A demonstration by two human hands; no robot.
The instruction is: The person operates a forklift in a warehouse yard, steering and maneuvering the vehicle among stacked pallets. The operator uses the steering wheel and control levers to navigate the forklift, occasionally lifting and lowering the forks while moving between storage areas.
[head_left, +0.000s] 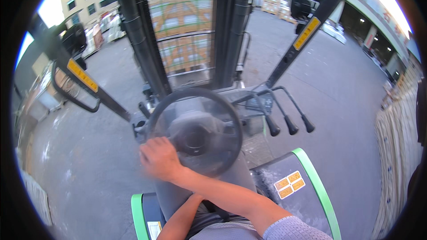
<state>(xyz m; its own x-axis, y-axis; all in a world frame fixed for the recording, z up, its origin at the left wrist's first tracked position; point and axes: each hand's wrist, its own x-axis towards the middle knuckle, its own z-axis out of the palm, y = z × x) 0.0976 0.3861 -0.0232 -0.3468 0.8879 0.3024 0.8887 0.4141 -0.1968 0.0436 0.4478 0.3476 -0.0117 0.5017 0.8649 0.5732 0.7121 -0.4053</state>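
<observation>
A black steering wheel (235, 120) stands in front of me, slightly smeared by motion. My right forearm crosses over from the lower right, and my right hand (160, 158) is closed on the lower left of its rim. The fingers are blurred but curl over the rim. Below it, my left forearm (181, 217) comes up from the lower edge and passes under the right one. My left hand and its fingers are hidden there. Right of the wheel are three black-knobbed control levers (290, 125), touched by neither hand.
Ahead, behind the forklift's dark mast (141, 40), sits a tall stack of wooden crates (184, 18). Grey paving (329, 84) surrounds the forklift. Wrapped goods (95, 40) stand at the left, long pale stacked material (393, 151) at the right, and open building bays at the far right.
</observation>
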